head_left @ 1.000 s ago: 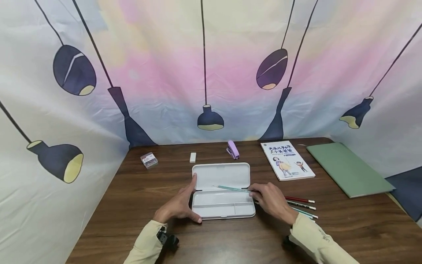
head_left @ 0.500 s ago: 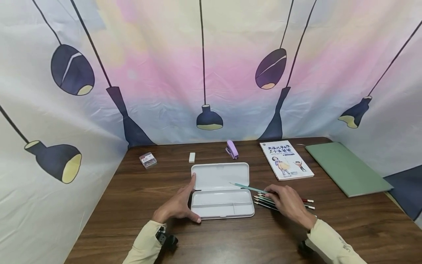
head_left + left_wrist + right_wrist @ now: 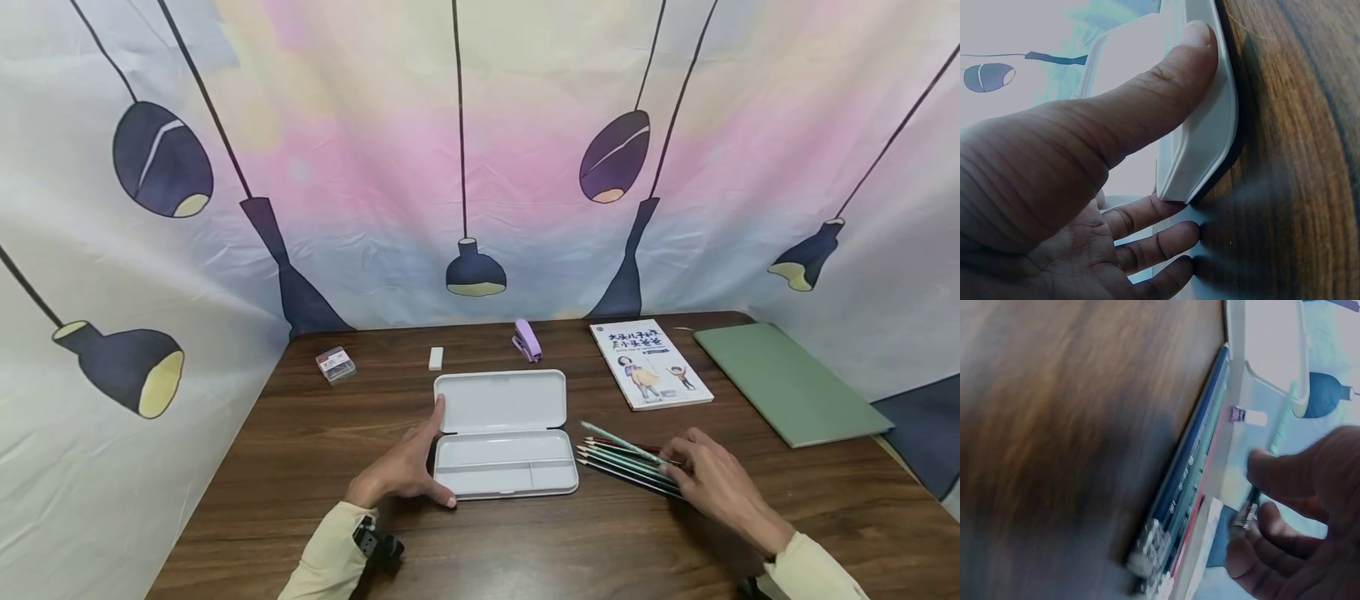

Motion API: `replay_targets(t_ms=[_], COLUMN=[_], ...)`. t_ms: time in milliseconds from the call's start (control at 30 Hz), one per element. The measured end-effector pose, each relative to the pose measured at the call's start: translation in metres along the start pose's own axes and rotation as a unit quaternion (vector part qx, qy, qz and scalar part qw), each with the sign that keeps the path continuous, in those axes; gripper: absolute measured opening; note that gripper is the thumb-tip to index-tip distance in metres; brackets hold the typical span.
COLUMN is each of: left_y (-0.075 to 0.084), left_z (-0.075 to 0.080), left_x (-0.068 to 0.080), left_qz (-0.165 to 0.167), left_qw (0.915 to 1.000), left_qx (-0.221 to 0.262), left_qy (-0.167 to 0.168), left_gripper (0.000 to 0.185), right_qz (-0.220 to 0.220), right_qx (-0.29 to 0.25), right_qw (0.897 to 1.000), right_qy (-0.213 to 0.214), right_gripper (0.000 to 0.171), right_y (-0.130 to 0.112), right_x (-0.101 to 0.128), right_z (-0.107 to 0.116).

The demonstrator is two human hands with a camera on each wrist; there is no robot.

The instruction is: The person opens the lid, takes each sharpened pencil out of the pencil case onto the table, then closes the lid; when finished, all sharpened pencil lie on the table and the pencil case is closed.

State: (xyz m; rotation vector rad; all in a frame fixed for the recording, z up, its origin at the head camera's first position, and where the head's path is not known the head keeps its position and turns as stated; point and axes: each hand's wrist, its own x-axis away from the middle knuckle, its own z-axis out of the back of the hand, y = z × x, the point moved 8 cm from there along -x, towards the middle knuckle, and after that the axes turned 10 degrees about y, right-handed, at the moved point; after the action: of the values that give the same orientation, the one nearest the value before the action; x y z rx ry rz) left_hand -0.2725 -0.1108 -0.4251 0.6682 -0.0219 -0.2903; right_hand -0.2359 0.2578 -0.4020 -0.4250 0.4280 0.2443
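Note:
An open white pencil case (image 3: 501, 402) lies mid-table with its tray (image 3: 495, 477) bare. My left hand (image 3: 420, 454) rests flat against its left end, index finger along the lid's edge and thumb at the tray's front corner; in the left wrist view the thumb (image 3: 1147, 106) presses the case's rim (image 3: 1213, 144). To the right of the case lies a bunch of several pencils (image 3: 626, 468). My right hand (image 3: 686, 467) pinches the back end of a teal pencil (image 3: 618, 442) just over that bunch. The right wrist view shows the fingers (image 3: 1297, 481) on the pencil's metal end above the pencils (image 3: 1191, 475).
At the back of the wooden table (image 3: 337, 450) are a small clear box (image 3: 337, 365), a white eraser (image 3: 435, 358) and a purple stapler (image 3: 527, 339). A children's book (image 3: 649, 363) and a green folder (image 3: 787, 383) lie at the right. Printed curtains close in the table.
My right hand has carried the teal pencil from above the case's hinge rightward, down to the bunch of pencils. The left hand and the case have stayed put.

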Motion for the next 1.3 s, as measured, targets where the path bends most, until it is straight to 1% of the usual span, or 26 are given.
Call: replay_targets(t_ms=[167, 300, 367, 433, 700, 833, 900, 1000, 1067, 1133, 1167, 1233, 1300], left_y=[0.0, 0.001, 0.002, 0.002, 0.003, 0.004, 0.004, 0.004, 0.004, 0.003, 0.003, 0.003, 0.003], left_z=[0.0, 0.0, 0.001, 0.001, 0.001, 0.001, 0.001, 0.001, 0.001, 0.001, 0.001, 0.001, 0.001], left_x=[0.001, 0.0, 0.0, 0.0, 0.003, 0.004, 0.004, 0.004, 0.004, 0.004, 0.004, 0.004, 0.003], left_qz=[-0.003, -0.007, -0.009, -0.011, -0.016, -0.019, -0.015, -0.013, -0.014, -0.016, -0.017, -0.016, -0.016], left_qw=[1.0, 1.0, 1.0, 0.9999, 0.9999, 0.9998, 0.9999, 0.9999, 0.9999, 0.9999, 0.9998, 0.9999, 0.9999], left_qx=[0.001, 0.003, 0.002, 0.001, 0.004, 0.002, 0.002, 0.0, -0.003, -0.004, -0.004, -0.003, 0.001], left_qy=[0.001, -0.001, 0.0, 0.001, 0.001, 0.002, 0.002, 0.002, 0.003, 0.004, 0.005, 0.004, 0.004], left_gripper=[0.138, 0.138, 0.138, 0.138, 0.137, 0.137, 0.137, 0.137, 0.137, 0.137, 0.137, 0.137, 0.137], right_qz=[0.0, -0.028, -0.041, -0.047, -0.064, -0.054, -0.04, -0.008, 0.021, 0.057, 0.078, 0.115, 0.144], right_qx=[0.016, 0.03, 0.035, 0.037, 0.042, 0.034, 0.023, 0.0, -0.025, -0.066, -0.09, -0.134, -0.17], right_qw=[0.998, 0.993, 0.991, 0.989, 0.988, 0.99, 0.993, 0.998, 0.999, 0.996, 0.992, 0.983, 0.973], right_qy=[-0.056, -0.108, -0.126, -0.132, -0.136, -0.123, -0.105, -0.061, -0.02, 0.021, 0.038, 0.054, 0.05], right_gripper=[0.015, 0.019, 0.021, 0.022, 0.024, 0.023, 0.019, 0.016, 0.015, 0.018, 0.021, 0.026, 0.031], right_y=[0.002, 0.007, 0.009, 0.01, 0.012, 0.006, 0.0, -0.015, -0.028, -0.042, -0.05, -0.066, -0.081], right_x=[0.012, 0.02, 0.022, 0.022, 0.02, 0.014, 0.007, -0.005, -0.013, -0.02, -0.024, -0.03, -0.036], right_z=[0.001, -0.004, -0.007, -0.01, -0.014, -0.011, -0.01, -0.008, -0.008, -0.011, -0.013, -0.02, -0.029])
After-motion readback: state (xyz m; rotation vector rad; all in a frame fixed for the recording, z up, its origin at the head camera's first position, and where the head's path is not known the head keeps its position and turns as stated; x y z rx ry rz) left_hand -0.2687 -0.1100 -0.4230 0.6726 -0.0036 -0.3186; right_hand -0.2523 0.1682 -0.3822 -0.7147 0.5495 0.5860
